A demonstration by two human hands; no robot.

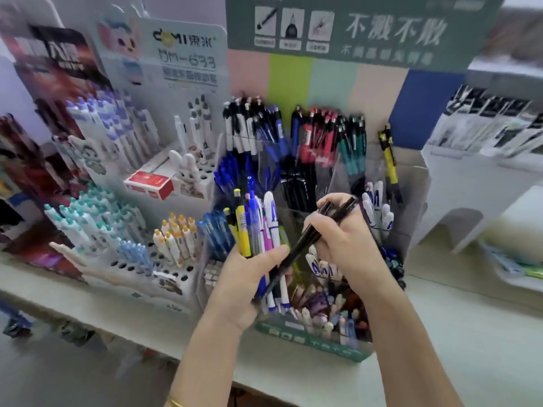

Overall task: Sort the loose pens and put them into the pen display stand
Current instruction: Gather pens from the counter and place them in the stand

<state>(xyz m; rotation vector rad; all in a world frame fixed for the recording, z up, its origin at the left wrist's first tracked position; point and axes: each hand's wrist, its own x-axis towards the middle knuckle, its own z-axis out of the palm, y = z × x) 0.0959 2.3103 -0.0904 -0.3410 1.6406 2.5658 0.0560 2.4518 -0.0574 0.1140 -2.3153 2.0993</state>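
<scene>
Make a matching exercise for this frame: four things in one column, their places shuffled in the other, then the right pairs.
Things
1. black pen
2. bundle of mixed pens
3. red box
4. red pens

Places
A. gripped in the left hand
B. standing in the back row of the display stand
C. held in the right hand
D. lying on the white rack at the left

Pairs: 1-C, 2-A, 3-D, 4-B
</scene>
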